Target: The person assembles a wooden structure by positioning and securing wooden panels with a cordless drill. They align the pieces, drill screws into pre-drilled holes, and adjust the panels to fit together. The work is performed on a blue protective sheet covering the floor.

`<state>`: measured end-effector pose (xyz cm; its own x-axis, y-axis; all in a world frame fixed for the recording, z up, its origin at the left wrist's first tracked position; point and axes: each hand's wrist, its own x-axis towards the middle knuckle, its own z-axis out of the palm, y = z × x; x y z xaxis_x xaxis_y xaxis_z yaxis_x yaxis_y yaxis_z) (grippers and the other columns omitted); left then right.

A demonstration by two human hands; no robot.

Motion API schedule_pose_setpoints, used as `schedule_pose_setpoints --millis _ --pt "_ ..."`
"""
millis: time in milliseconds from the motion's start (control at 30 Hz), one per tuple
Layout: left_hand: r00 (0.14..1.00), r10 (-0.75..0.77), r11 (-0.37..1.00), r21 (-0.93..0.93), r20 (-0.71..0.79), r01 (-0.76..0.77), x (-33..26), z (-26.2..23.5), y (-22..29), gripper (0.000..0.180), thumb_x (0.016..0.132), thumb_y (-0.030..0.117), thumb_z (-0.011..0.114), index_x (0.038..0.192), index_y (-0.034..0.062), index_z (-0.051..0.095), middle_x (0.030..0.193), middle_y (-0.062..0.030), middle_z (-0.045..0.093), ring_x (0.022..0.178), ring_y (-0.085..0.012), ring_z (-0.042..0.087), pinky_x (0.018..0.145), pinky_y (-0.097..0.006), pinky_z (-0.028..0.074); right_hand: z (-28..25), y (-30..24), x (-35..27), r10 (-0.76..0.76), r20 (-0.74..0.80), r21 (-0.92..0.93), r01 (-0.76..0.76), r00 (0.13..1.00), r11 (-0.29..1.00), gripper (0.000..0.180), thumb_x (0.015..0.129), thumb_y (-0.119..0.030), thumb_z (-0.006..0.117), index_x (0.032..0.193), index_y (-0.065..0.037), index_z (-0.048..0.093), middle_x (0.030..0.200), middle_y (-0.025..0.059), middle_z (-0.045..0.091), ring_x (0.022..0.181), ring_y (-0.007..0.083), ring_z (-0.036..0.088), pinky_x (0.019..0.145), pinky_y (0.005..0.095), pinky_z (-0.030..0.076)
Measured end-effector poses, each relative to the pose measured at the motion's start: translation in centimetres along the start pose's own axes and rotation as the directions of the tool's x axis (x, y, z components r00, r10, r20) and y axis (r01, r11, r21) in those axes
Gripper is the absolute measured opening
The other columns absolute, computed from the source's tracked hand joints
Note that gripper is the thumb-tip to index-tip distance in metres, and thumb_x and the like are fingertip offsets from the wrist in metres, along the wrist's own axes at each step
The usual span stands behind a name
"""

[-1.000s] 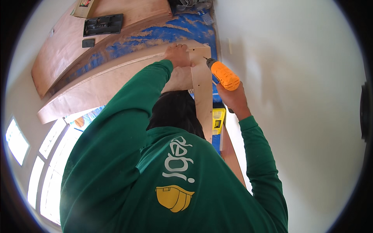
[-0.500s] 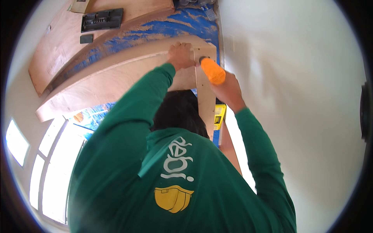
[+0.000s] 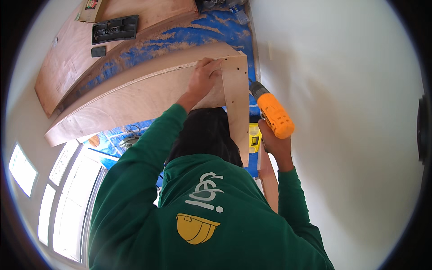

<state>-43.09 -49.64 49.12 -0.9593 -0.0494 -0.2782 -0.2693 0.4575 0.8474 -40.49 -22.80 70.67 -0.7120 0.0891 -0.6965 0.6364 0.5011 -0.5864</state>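
My left hand [image 3: 201,83] rests at the top edge of a curved plywood frame [image 3: 144,92], its fingers bent over the edge beside the corner. A narrow upright wooden board [image 3: 236,103] closes the frame's right end, with several dark screw holes or screw heads along it. In my right hand [image 3: 276,146] is an orange cordless drill [image 3: 275,114], held by its handle. The drill's black chuck points up and left, just right of the board and apart from it. Whether a bit or screw sits in its tip is hard to make out.
Sawdust-covered blue sheeting [image 3: 211,33] lies beyond the frame. On a large curved wood panel [image 3: 63,67] sit a black plastic case [image 3: 115,30], a small dark block [image 3: 98,51] and a cardboard box [image 3: 91,10]. A yellow tool [image 3: 255,137] lies near the white wall [image 3: 346,112].
My right hand has drawn the drill back from the end board, down and to the right. The left hand stays at the frame's top edge, with its wrist lower.
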Motion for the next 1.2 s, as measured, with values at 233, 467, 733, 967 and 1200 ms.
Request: schedule_pose_setpoints --millis 233,467,733,967,1200 --pt "0.976 0.205 0.933 0.287 0.066 -0.216 2.0 4.4 0.7 0.023 0.095 0.019 0.083 0.116 0.0216 0.089 0.114 0.0012 0.073 0.102 -0.0258 0.068 0.085 -0.042 0.061 1.1 -1.4 3.3 0.021 0.085 0.037 -0.024 0.996 0.999 0.025 0.094 -0.01 0.07 0.117 -0.001 0.071 0.086 0.0008 0.069 0.07 0.0112 0.067 0.066 0.0328 0.055" --pt "0.888 0.456 0.833 0.319 0.066 -0.452 1.9 4.5 0.3 0.033 0.093 0.019 0.084 0.125 0.0204 0.086 0.111 0.0022 0.074 0.103 -0.0231 0.07 0.081 -0.039 0.062 1.0 -1.2 4.6 0.009 0.114 -0.002 -0.009 0.993 1.0 0.027 0.092 -0.009 0.069 0.117 -0.001 0.071 0.087 0.0019 0.07 0.071 0.0118 0.068 0.066 0.0331 0.055" --pt "0.848 0.484 0.778 0.336 0.219 -0.531 2.4 3.8 -0.3 0.027 0.096 0.018 0.078 0.122 0.0167 0.083 0.115 0.0037 0.073 0.11 -0.0224 0.069 0.087 -0.038 0.063 1.1 -0.8 5.3 0.032 0.132 -0.053 -0.025 0.991 0.998 0.026 0.092 -0.01 0.072 0.116 -0.002 0.071 0.091 0.005 0.072 0.072 0.0139 0.069 0.068 0.032 0.057" --pt "0.826 0.51 0.773 0.293 0.239 -0.562 2.8 3.1 -0.1 0.032 0.093 0.013 0.075 0.124 0.016 0.082 0.117 0.0036 0.073 0.112 -0.0229 0.068 0.091 -0.04 0.062 1.4 -1.2 6.1 0.006 0.14 -0.177 0.019 0.99 0.984 0.028 0.092 -0.01 0.07 0.118 0.0 0.069 0.096 0.0068 0.072 0.073 0.0161 0.071 0.069 0.0334 0.058" --pt "0.806 0.51 0.748 0.306 0.301 -0.588 3.3 2.7 -0.4 0.041 0.089 0.005 0.071 0.127 0.0142 0.082 0.12 0.0021 0.073 0.114 -0.0244 0.068 0.093 -0.041 0.061 1.6 -1.3 4.4 0.12 0.092 -0.161 -0.104 0.988 0.981 0.035 0.092 -0.009 0.067 0.126 0.0 0.071 0.103 0.0073 0.075 0.091 0.0195 0.072 0.084 0.0368 0.058"
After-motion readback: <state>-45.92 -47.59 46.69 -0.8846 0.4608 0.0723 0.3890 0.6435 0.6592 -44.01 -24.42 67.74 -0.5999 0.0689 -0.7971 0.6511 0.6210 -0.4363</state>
